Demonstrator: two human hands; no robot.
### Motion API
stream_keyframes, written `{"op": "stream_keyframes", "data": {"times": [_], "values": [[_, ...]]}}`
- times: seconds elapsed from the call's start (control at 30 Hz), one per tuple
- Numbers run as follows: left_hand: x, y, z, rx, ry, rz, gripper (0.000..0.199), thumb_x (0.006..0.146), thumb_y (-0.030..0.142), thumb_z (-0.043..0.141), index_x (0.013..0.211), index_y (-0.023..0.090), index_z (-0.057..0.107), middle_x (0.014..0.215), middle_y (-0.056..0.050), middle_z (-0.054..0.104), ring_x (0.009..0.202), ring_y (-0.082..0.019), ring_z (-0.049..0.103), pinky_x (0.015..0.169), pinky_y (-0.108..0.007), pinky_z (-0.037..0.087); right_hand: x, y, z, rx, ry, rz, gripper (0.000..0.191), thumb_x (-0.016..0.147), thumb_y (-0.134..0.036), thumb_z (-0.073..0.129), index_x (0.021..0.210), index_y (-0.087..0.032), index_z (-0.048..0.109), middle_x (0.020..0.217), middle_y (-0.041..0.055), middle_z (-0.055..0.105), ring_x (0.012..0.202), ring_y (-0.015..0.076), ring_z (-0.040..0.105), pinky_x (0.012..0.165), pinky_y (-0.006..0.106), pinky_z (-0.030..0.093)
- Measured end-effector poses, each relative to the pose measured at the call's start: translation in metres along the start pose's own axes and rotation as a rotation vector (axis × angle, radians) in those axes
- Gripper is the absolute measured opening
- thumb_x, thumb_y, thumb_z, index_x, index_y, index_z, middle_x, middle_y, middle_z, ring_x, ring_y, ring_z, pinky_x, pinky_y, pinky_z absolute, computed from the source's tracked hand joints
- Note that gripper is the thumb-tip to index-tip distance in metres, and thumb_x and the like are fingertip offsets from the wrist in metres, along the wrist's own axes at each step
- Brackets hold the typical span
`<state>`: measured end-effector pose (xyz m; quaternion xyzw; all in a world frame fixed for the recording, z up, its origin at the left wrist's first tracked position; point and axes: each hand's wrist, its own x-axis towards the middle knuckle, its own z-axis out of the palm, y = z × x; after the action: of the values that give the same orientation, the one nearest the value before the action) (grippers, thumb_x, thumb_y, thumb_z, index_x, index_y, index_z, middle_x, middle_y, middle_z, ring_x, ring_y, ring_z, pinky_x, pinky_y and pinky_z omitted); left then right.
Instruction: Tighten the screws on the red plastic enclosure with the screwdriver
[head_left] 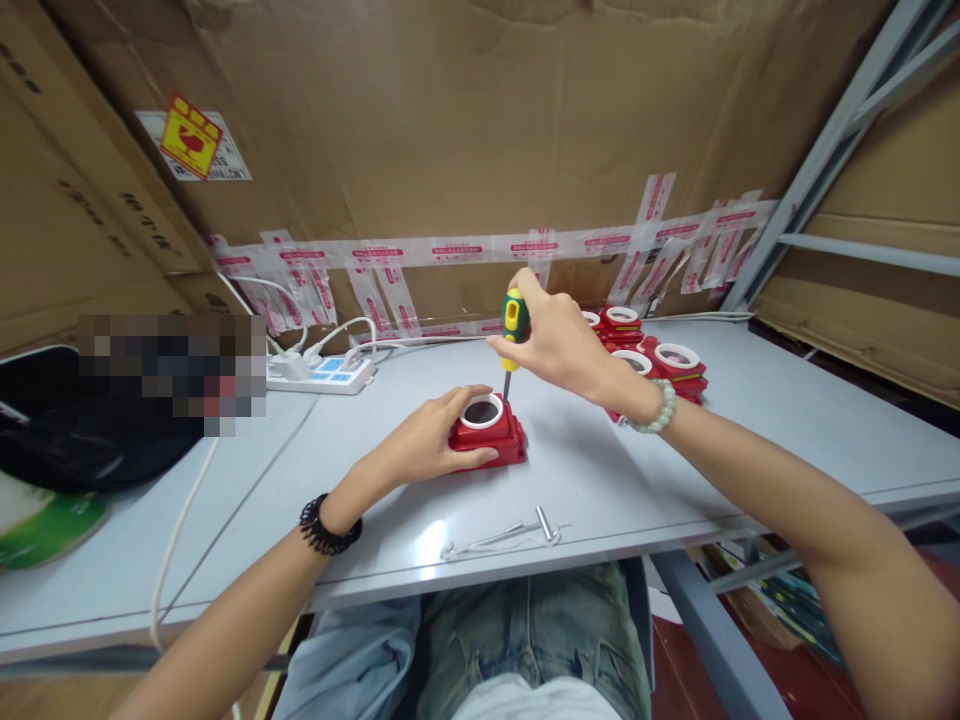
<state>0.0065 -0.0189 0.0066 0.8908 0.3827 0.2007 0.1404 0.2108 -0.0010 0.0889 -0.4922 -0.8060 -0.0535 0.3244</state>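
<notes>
A small red box-shaped device (491,447) with a white ring round a dark round opening rests on the table. Its left side is gripped by my left hand (431,437), thumb along the front and fingers behind the ring. My right hand (559,335) is closed round the green and yellow handle of a screwdriver (512,330). The screwdriver stands nearly upright, its tip down at the device's back right corner beside the ring. Whether it sits in a screw I cannot make out. Near the front edge lie thin metal pieces (510,535) and a short metal tube (543,522).
Several more red devices (679,370) with white rings stand behind my right wrist. A white power strip (322,375) with plugged cables lies at the back left, near a black bag (90,440). Taped cardboard (480,150) closes off the back; a grey metal frame (817,150) rises at right.
</notes>
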Motion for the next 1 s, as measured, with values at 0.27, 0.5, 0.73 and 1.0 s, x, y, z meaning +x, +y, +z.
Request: {"op": "stream_keyframes", "data": {"times": [0.27,0.5,0.73,1.0], "values": [[0.000,-0.001,0.000,-0.014,0.006,0.008,0.065,0.081,0.052,0.065,0.134,0.022,0.044,0.128,-0.013,0.060,0.106,-0.030,0.063,0.090,-0.044,0.051,0.015,-0.018,-0.008,-0.318,-0.035,0.049,0.042,0.091,-0.053,0.050,0.098,-0.012,0.057,0.079,0.0162,0.064,0.081,0.0304,0.063,0.066,0.035,0.042],[0.001,0.000,0.000,0.003,-0.013,-0.001,0.065,0.082,0.054,0.064,0.134,0.022,0.042,0.129,-0.013,0.059,0.107,-0.030,0.063,0.090,-0.044,0.051,0.018,-0.016,-0.014,-0.258,-0.102,-0.028,0.025,0.087,-0.038,0.057,0.089,-0.014,0.061,0.076,0.0117,0.061,0.079,0.0277,0.061,0.065,0.036,0.044],[0.001,-0.001,0.000,0.012,-0.010,0.013,0.065,0.082,0.053,0.064,0.135,0.023,0.042,0.132,-0.013,0.058,0.107,-0.029,0.063,0.091,-0.044,0.051,0.026,-0.014,-0.014,-0.345,-0.018,0.028,0.041,0.086,-0.051,0.057,0.071,-0.013,0.061,0.063,0.0135,0.056,0.073,0.0305,0.059,0.064,0.041,0.044],[0.000,0.000,-0.002,-0.008,-0.018,0.007,0.064,0.081,0.051,0.066,0.134,0.023,0.043,0.128,-0.012,0.060,0.102,-0.028,0.064,0.087,-0.041,0.052,0.033,-0.007,-0.038,-0.097,-0.449,-0.204,0.021,0.084,-0.021,0.057,0.105,-0.019,0.057,0.095,0.0078,0.064,0.075,0.0190,0.058,0.061,0.031,0.040]]}}
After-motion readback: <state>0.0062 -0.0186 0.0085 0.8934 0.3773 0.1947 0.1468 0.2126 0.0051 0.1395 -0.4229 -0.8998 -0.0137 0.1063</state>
